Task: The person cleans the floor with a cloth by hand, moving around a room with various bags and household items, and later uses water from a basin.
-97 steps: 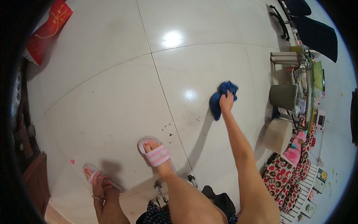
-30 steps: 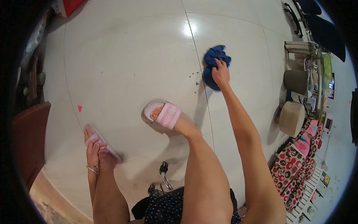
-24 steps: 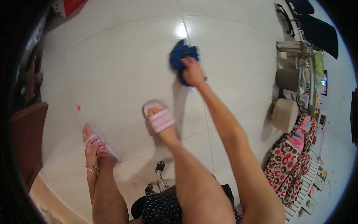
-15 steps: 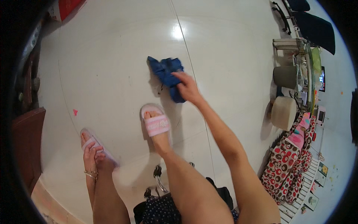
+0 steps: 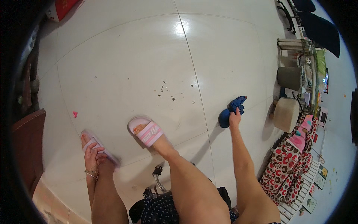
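My right hand (image 5: 235,118) grips a crumpled dark blue cloth (image 5: 237,105), out to the right of my feet. The cloth bunches above my fingers, and a rounded blue part bulges to their left. My left hand (image 5: 91,158), with bracelets at the wrist, rests over my left foot at the strap of a pink slipper (image 5: 97,145). Its fingers are bent and a little apart, with nothing seen in them. On the pale tiled floor (image 5: 123,48), small dark bits (image 5: 173,99) lie scattered ahead of my right slipper (image 5: 149,131).
Behind my right foot is a chair caster (image 5: 158,170). A brown wooden panel (image 5: 28,145) stands at the left, and a pink scrap (image 5: 75,114) lies near it. Along the right are a grey bin (image 5: 289,77), a beige stool (image 5: 286,115) and a dotted cover (image 5: 281,170).
My right hand has swung right and nearer with the blue cloth, uncovering dark bits on the floor. My right foot has turned to the left. My left hand stays at the left foot.
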The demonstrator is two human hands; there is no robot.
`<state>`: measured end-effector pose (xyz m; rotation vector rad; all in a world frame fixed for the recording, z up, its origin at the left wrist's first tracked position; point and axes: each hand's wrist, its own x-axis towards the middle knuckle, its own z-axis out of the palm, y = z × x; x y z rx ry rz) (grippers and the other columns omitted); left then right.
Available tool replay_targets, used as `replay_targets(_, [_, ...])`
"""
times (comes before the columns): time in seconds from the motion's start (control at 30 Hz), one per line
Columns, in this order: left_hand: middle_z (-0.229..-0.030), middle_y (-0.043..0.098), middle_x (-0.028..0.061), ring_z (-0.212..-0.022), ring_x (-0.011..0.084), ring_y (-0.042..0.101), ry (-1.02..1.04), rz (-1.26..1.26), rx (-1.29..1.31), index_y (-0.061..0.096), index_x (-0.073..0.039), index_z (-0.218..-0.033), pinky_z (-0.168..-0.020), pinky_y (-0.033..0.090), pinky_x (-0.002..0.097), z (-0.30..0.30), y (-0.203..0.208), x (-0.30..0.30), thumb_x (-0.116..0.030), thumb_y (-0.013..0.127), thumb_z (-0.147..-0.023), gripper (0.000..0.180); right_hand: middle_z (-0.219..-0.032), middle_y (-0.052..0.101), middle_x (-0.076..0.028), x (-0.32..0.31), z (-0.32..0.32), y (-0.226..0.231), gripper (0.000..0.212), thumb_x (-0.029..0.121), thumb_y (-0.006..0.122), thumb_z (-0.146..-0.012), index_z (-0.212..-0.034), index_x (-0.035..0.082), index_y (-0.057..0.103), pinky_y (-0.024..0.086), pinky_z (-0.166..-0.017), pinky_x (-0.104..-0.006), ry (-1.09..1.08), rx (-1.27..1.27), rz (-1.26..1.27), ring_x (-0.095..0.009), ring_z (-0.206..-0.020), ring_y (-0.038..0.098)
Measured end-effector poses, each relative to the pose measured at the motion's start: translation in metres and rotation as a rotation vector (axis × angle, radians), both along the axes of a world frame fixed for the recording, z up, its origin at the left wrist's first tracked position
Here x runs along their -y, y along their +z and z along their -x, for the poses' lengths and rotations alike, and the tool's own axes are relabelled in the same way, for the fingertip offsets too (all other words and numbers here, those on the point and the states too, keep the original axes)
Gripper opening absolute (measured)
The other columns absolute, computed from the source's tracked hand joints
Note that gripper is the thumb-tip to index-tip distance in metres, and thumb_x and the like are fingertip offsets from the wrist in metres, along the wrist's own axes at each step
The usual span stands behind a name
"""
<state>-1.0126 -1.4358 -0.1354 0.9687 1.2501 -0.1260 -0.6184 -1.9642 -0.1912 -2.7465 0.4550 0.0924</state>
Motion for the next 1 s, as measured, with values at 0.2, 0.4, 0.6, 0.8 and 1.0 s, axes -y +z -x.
replay_targets(0.2, [-0.093,0.062,0.011,-0.063,0.0171,0.061,-0.008,-0.028,-0.037,0.042,-0.005,-0.116,-0.052,0.049,0.0237,0.012,0.004,-0.007,-0.021,0.046,-0.087,0.033,-0.119,0.05,-0.019,-0.123,0.013,0.002,0.043,0.011,0.044,-0.078,-0.119,0.001,0.049,0.035,-0.095,-0.0365,0.226,0.08,-0.137,-0.034,-0.11,0.047])
replay_targets(0.4, [-0.092,0.062,0.0104,-0.062,0.0169,0.061,0.033,-0.019,-0.124,0.043,-0.004,-0.116,-0.051,0.049,0.0237,-0.008,0.016,-0.002,-0.018,0.046,-0.085,0.034,-0.116,0.051,-0.02,-0.225,0.051,0.01,0.041,0.007,0.041,-0.078,-0.119,0.002,0.049,0.036,-0.093,-0.038,0.472,0.09,-0.369,-0.035,-0.106,0.049])
replay_targets(0.6, [-0.094,0.061,0.0127,-0.066,0.0168,0.061,0.037,0.014,-0.072,0.041,0.0,-0.116,-0.053,0.049,0.0236,0.007,0.01,-0.007,-0.017,0.046,-0.084,0.036,-0.116,0.047,-0.024,-0.306,0.083,0.003,0.042,0.008,0.041,-0.08,-0.12,-0.001,0.046,0.034,-0.093,-0.0395,0.568,0.09,-0.459,-0.038,-0.106,0.046])
replay_targets(0.8, [-0.091,0.061,0.0125,-0.068,0.0182,0.063,0.112,-0.038,0.006,0.041,-0.003,-0.115,-0.051,0.05,0.0245,0.024,0.003,0.014,-0.014,0.047,-0.087,0.031,-0.116,0.047,-0.025,-0.364,0.085,0.002,0.042,0.009,0.043,-0.079,-0.12,-0.001,0.047,0.035,-0.092,-0.0415,0.643,0.084,-0.494,-0.04,-0.103,0.047])
replay_targets(1.0, [-0.091,0.061,0.0134,-0.067,0.0201,0.063,0.242,0.015,0.033,0.041,-0.003,-0.112,-0.051,0.051,0.0268,0.032,0.004,0.026,-0.013,0.046,-0.089,0.026,-0.121,0.044,-0.025,-0.422,0.091,0.0,0.042,0.012,0.043,-0.081,-0.122,0.002,0.046,0.034,-0.092,-0.0431,0.851,0.029,-0.417,-0.04,-0.103,0.046])
